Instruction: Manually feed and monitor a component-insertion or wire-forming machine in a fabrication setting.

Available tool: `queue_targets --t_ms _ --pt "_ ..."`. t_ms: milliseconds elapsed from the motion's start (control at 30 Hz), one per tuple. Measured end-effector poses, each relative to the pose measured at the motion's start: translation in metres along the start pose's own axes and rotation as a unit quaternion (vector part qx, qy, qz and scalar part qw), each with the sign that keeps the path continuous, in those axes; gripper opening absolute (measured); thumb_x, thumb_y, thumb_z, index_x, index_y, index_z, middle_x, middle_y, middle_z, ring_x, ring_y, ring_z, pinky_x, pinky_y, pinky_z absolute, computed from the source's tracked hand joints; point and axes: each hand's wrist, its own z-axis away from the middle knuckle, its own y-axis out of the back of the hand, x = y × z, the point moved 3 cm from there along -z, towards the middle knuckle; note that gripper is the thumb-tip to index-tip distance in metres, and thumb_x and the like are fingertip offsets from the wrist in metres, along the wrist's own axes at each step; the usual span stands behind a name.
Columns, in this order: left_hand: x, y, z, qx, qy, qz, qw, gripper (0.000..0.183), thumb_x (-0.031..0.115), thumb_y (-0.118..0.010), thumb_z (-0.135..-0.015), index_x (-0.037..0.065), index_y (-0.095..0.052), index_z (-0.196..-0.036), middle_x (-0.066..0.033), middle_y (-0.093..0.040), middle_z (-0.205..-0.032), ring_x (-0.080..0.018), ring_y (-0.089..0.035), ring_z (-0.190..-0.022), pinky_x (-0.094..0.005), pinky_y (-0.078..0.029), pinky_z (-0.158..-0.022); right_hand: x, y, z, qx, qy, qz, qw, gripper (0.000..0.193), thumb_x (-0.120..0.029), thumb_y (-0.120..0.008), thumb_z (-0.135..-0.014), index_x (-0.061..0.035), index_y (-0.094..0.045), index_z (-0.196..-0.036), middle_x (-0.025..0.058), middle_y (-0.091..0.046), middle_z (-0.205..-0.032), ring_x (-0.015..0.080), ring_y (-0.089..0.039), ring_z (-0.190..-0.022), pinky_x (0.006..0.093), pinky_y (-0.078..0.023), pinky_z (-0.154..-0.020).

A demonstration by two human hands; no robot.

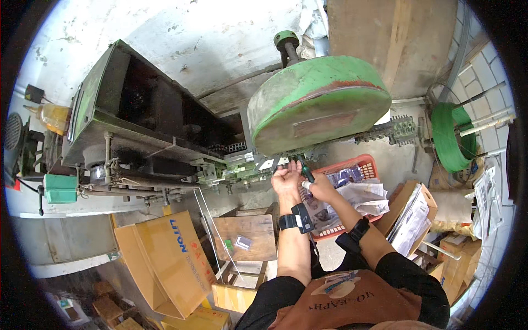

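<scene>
My left hand (287, 179) is palm up, with its fingers curled at the lower edge of the green machine (236, 171). What lies between those fingertips is too small to make out. Close beside it, my right hand (323, 190) is closed around a tool with a dark green handle (307, 174). The tool points up toward the machine parts below the big round green cover (319, 110), and its working end is hidden. White wrapping shows on a finger of the right hand. Both wrists carry black strapped devices.
Under my right forearm stands a red plastic basket (373, 165) of parts and crumpled paper. A small wooden stool (247, 234) and a large cardboard box (159, 258) are at the left. A green wire coil (448, 137) hangs at the right, above an open carton (399, 212) of papers.
</scene>
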Motion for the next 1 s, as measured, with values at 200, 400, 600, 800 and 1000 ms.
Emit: queue_targets --t_ms 200,400,600,800,1000 --pt "0.006 0.000 0.005 0.021 -0.013 -0.068 0.997 0.042 -0.009 -0.036 -0.052 0.005 -0.044 -0.090 -0.0134 -0.041 -0.103 -0.0279 -0.036 -0.108 -0.0538 -0.024 -0.093 -0.016 0.003 0.004 -0.023 -0.055 0.010 0.998 0.025 -0.023 -0.057 -0.068 0.0019 -0.057 -0.074 0.0219 -0.056 -0.067 0.0358 -0.056 -0.067 0.0402 -0.041 -0.060" --pt "0.012 0.008 -0.005 -0.005 -0.026 -0.087 0.996 0.045 -0.009 -0.036 -0.055 0.005 -0.043 -0.096 -0.0129 -0.041 -0.101 -0.0271 -0.039 -0.102 -0.0527 -0.024 -0.092 -0.025 -0.002 0.007 0.002 -0.050 0.045 0.998 0.025 -0.022 -0.058 -0.068 0.0022 -0.057 -0.075 0.0235 -0.057 -0.071 0.0377 -0.056 -0.072 0.0422 -0.042 -0.062" --pt "0.011 0.009 -0.011 -0.030 -0.028 -0.119 0.992 0.046 -0.009 -0.039 -0.054 0.005 -0.041 -0.097 -0.0127 -0.041 -0.097 -0.0273 -0.043 -0.093 -0.0506 -0.028 -0.090 -0.008 -0.013 -0.001 0.019 -0.008 0.014 1.000 0.015 -0.012 -0.055 -0.068 0.0005 -0.057 -0.076 0.0191 -0.056 -0.065 0.0323 -0.055 -0.064 0.0385 -0.040 -0.058" --pt "0.015 0.016 -0.019 -0.088 -0.018 -0.135 0.987 0.044 -0.009 -0.041 -0.055 0.007 -0.039 -0.095 -0.0127 -0.043 -0.092 -0.0273 -0.044 -0.087 -0.0489 -0.031 -0.087 -0.015 -0.010 -0.003 -0.035 0.025 0.046 0.998 0.018 -0.010 -0.051 -0.062 0.0029 -0.054 -0.076 0.0253 -0.055 -0.070 0.0390 -0.055 -0.071 0.0420 -0.043 -0.063" --pt "0.007 0.011 -0.006 -0.017 -0.033 -0.123 0.992 0.044 -0.009 -0.040 -0.056 0.008 -0.036 -0.096 -0.0125 -0.043 -0.094 -0.0267 -0.044 -0.088 -0.0491 -0.032 -0.087 -0.012 -0.006 0.001 -0.046 -0.017 -0.034 0.998 0.021 -0.012 -0.053 -0.064 0.0028 -0.054 -0.079 0.0252 -0.056 -0.074 0.0377 -0.056 -0.074 0.0424 -0.043 -0.066"
